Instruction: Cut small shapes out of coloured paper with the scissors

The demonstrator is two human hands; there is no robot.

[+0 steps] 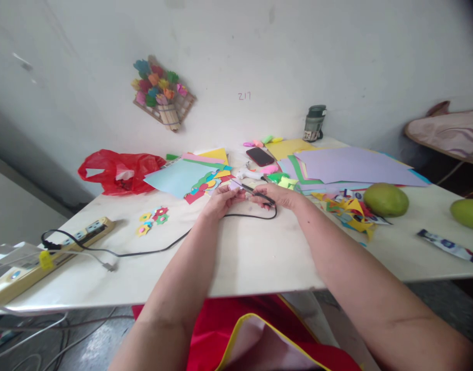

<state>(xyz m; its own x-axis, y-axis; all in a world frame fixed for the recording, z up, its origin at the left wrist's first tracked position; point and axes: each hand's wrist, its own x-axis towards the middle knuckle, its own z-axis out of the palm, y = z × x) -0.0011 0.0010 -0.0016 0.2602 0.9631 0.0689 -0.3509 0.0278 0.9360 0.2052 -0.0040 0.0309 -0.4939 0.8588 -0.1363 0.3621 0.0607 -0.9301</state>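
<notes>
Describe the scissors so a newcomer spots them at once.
On the white table, find the person's right hand, near the middle. It holds the scissors, pointing toward lilac paper at the left hand. Straight grey blades distinguish them from the black cord curving nearby.

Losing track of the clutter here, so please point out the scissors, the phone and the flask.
Scissors [247, 188]: head view, on the metal blades.
Phone [260, 156]: head view, on the dark screen.
Flask [314, 124]: head view, on the body below the lid.
</notes>
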